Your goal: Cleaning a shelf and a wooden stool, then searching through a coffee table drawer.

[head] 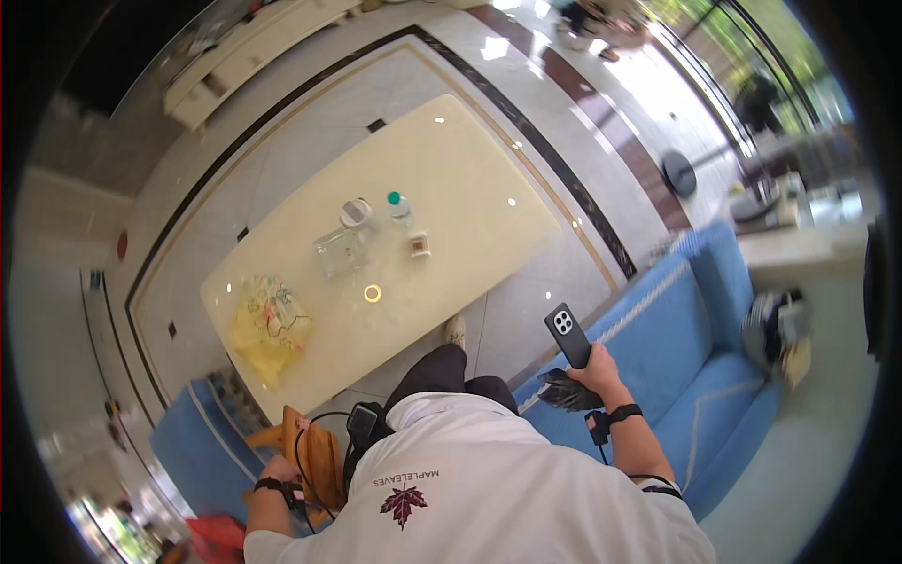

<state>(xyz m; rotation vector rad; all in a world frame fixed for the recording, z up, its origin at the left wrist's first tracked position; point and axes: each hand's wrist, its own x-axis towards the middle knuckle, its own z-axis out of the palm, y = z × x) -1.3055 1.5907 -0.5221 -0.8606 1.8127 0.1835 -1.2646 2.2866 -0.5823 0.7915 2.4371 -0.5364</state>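
My right hand [597, 368] holds a dark smartphone [568, 335] with its camera side facing up, over the blue sofa [655, 324]. A crumpled black plastic bag [568, 391] is at the same hand; whether the fingers grip it too is hard to tell. My left hand [280, 471] is low at the left, beside a wooden stool or chair [316, 455]; its fingers are partly hidden, so its hold cannot be told. In front of me stands a cream table [451, 155] with a yellow plastic bag [271, 338], a clear container [340, 254], a white-rimmed jar [356, 212], a green-capped bottle [397, 204] and a small package [419, 244].
A second blue seat [204, 437] and a red bag [217, 539] are at the lower left. A white cabinet [239, 63] stands beyond the table. Clothing or bags [775, 331] lie at the sofa's right. Black cables run by both wrists. A person [606, 25] is far off, near the glass doors.
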